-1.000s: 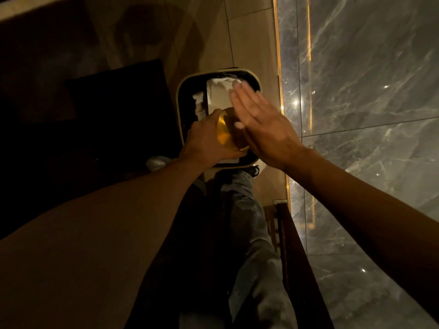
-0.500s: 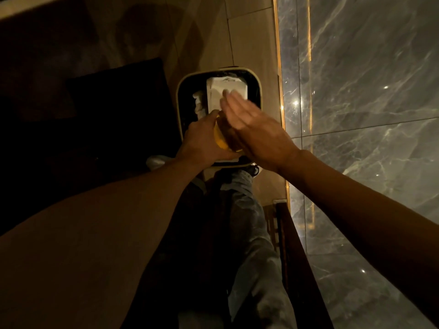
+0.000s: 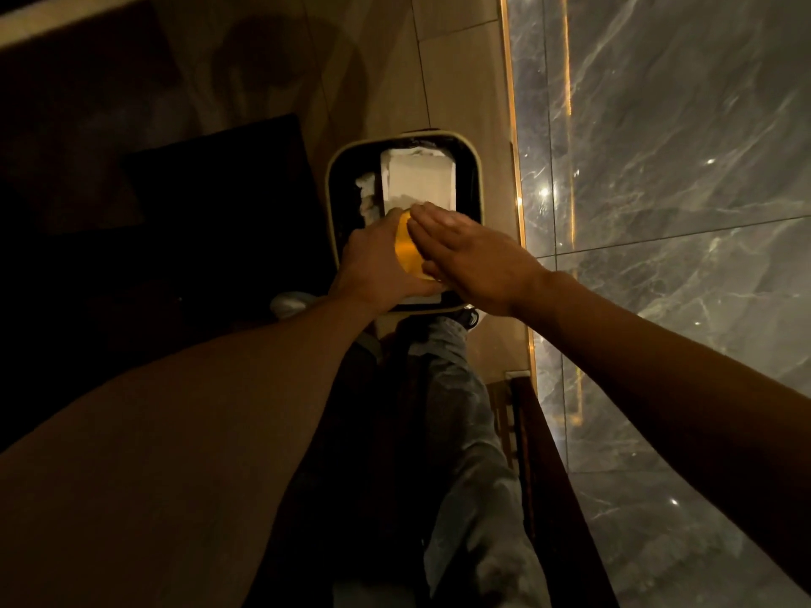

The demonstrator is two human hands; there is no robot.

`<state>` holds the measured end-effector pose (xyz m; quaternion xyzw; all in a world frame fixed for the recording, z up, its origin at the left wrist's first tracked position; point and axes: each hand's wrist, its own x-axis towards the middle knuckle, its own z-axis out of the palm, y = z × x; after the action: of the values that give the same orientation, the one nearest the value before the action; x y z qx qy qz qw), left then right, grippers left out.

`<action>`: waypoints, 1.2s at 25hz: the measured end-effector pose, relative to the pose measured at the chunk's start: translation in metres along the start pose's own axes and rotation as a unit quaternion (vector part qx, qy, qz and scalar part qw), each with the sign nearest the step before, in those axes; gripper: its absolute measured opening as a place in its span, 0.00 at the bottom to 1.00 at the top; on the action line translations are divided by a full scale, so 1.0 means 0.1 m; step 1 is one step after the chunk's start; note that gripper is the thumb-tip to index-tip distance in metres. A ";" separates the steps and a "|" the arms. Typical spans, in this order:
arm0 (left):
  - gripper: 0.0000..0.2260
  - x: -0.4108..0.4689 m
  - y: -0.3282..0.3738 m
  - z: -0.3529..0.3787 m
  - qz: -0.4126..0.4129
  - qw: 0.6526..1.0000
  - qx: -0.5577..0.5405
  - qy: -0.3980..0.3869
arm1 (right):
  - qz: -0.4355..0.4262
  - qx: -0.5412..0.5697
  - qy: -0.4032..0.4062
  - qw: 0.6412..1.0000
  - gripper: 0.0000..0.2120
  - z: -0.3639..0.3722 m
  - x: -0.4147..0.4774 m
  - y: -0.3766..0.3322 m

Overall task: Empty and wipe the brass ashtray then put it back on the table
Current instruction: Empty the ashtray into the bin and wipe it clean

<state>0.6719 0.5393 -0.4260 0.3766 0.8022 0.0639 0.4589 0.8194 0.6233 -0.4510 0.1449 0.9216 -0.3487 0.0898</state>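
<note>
**Tapping the ashtray out over the bin**

We grip the brass ashtray [image 3: 406, 252] tilted in our left hand [image 3: 373, 269] above the bin's [image 3: 330, 190] near edge. Our right hand [image 3: 474, 252], fingers [image 3: 432, 217] pressed together flat, pats it, probably to knock ash loose.

Brass ashtray [image 3: 406, 252]: round, polished, yellow-gold where the light catches it. Only a narrow crescent of it shows; the remainder is covered. It is held off the floor, tipped steeply on edge so its lit face turns toward 3 o'clock. The left hand [image 3: 373, 267] grips it from the 9 o'clock side, fingers curled over its upper rim. The right hand [image 3: 474, 256] lies flat against the lit face from 3 o'clock, fingers extended and together. The ashtray sits over the near end of an open waste bin [image 3: 330, 204]. Contents of the ashtray cannot be determined.
</note>
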 end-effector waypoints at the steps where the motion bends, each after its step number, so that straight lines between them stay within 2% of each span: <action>1: 0.42 0.00 0.01 0.00 -0.001 1.000 -0.005 0.001 | 0.003 -0.015 0.020 1.000 0.26 -0.02 0.01 0.00; 3: 0.39 0.01 0.03 0.01 0.010 1.000 -0.022 -0.001 | 0.034 -0.008 0.063 0.997 0.26 -0.09 0.04 -0.03; 7: 0.39 -0.02 0.06 0.02 0.009 1.000 -0.025 -0.003 | 0.018 0.030 -0.006 0.999 0.27 -0.05 0.02 -0.02; 10: 0.41 0.01 0.03 0.01 -0.005 1.000 -0.018 0.005 | 0.068 0.035 0.065 0.995 0.26 -0.11 0.08 0.00; 14: 0.48 0.00 0.00 0.00 -0.017 1.000 0.004 -0.008 | 0.022 0.029 -0.046 0.998 0.28 0.00 0.00 0.03; 16: 0.47 -0.04 -0.03 0.02 -0.026 1.000 -0.008 0.004 | 0.058 0.078 -0.009 0.995 0.28 0.00 0.02 0.03; 17: 0.48 -0.04 -0.05 0.03 -0.027 1.000 -0.004 0.006 | 0.110 0.143 0.015 0.984 0.27 -0.02 0.03 0.02; 19: 0.50 -0.01 -0.05 0.04 -0.030 0.999 0.012 0.010 | 0.225 0.310 0.039 0.923 0.21 -0.07 0.01 0.03; 21: 0.51 0.02 -0.02 0.02 -0.033 0.999 0.010 0.015 | 0.261 0.432 0.062 0.861 0.13 -0.06 -0.06 0.07; 25: 0.50 0.05 0.06 -0.03 -0.022 0.999 -0.037 0.009 | 0.263 0.533 0.133 0.793 0.14 -0.04 -0.11 0.11; 28: 0.51 0.06 0.11 -0.03 -0.097 0.990 -0.100 -0.024 | 0.303 0.576 0.166 0.741 0.13 -0.06 -0.11 0.07; 30: 0.46 0.07 0.14 -0.02 -0.140 0.976 -0.160 -0.038 | 0.321 0.591 0.179 0.718 0.12 -0.07 -0.13 0.07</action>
<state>0.6756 0.5547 -0.4236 0.1845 0.8082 0.1119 0.5480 0.8333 0.6308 -0.4466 0.5156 0.4247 -0.7405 -0.0743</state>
